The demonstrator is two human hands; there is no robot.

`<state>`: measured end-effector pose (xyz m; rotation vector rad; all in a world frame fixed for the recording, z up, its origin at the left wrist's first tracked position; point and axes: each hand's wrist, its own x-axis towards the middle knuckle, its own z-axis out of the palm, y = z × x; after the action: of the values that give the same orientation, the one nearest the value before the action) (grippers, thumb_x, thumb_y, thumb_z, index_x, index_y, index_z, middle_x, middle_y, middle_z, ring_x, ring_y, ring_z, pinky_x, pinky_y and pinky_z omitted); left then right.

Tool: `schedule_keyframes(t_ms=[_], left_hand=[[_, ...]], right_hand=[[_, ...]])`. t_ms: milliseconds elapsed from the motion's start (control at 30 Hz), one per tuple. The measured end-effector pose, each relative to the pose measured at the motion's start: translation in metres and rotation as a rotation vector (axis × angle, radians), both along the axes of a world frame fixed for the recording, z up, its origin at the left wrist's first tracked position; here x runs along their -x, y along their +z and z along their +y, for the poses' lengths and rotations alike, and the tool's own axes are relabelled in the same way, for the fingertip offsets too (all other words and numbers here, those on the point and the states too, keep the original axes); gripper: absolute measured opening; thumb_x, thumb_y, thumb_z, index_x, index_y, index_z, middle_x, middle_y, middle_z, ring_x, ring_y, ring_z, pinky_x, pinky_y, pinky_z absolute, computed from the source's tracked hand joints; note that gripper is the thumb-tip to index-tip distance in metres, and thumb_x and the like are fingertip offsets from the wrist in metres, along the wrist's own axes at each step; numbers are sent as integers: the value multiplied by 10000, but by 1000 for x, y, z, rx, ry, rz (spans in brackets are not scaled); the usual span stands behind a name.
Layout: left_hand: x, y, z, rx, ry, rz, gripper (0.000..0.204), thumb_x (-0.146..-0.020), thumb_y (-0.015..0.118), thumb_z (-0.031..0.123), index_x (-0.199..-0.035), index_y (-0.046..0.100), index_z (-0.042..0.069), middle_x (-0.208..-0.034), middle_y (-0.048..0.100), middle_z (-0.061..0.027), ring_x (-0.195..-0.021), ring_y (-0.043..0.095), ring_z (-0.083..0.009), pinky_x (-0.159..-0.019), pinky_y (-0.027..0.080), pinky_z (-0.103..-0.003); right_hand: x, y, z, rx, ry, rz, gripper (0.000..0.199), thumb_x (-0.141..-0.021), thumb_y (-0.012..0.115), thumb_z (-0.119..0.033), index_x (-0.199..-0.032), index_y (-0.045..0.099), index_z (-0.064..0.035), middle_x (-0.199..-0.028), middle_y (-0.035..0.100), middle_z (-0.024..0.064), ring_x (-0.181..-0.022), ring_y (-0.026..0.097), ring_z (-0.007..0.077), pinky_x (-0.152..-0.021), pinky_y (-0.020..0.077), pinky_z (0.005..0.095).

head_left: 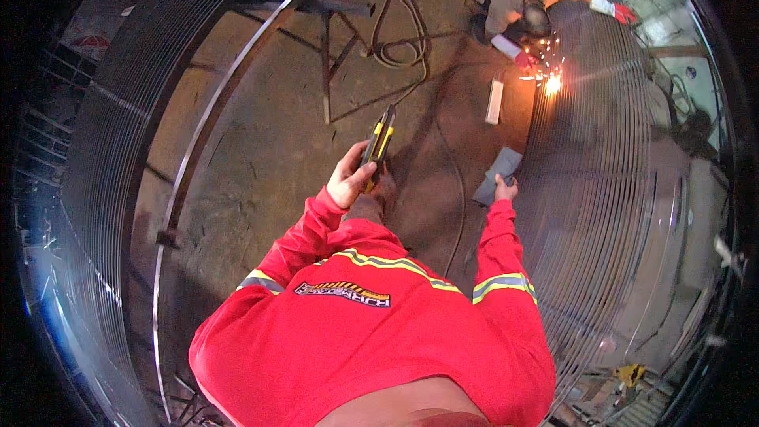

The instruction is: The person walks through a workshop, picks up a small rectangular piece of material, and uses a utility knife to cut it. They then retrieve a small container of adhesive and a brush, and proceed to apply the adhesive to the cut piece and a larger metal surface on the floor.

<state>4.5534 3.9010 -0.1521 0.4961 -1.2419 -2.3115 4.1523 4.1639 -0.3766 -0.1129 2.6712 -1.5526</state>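
My left hand (pixel 348 176), ahead of my body, is wrapped round a black and yellow angle grinder (pixel 382 142), whose cord runs off from its far end. The tool's near end is partly hidden by my fingers. To the right, my right hand (pixel 505 187) grips a grey, flat, folded-looking piece (pixel 501 166); its exact kind cannot be made out. This piece is close to the left edge of a long row of parallel metal bars (pixel 589 190). Both my arms are in red sleeves with reflective bands.
A crouching co-worker (pixel 514 4) at the far right makes bright sparks (pixel 553 83) on the bars. A white, narrow box-like piece (pixel 494 103) lies nearby. The coiled cable (pixel 403 51) crosses the floor. Another barred panel (pixel 118 119) and a long metal rail (pixel 213 107) stand left.
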Motion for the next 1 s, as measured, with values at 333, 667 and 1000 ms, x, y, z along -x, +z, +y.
schedule_keyframes(t_ms=[333,667,1000], left_hand=[[304,-4,-261,195,13,-106,375,-923,536,229,-1227,477,19,-798,532,-27,-593,498,-97,-477,411,-257],[537,60,-490,298,191,98,437,-930,456,105,-1326,300,9,-852,523,-66,-586,486,-123,-518,410,-260],[746,62,-687,186,260,-2,590,-867,479,109,-1388,204,127,-876,548,-103,-626,539,-156,-519,442,-277]], right_hand=[[123,-44,-147,-238,-82,-501,720,-683,754,-294,-1273,485,18,-1194,573,235,-1135,536,362,-969,404,429],[295,-63,-227,-1143,256,-618,375,-772,653,-192,-1091,606,-1,-1059,649,169,-1015,606,283,-880,463,383],[673,-3,-805,-334,444,43,512,-713,703,-151,-1166,520,3,-1064,612,205,-1003,588,350,-890,452,403]])
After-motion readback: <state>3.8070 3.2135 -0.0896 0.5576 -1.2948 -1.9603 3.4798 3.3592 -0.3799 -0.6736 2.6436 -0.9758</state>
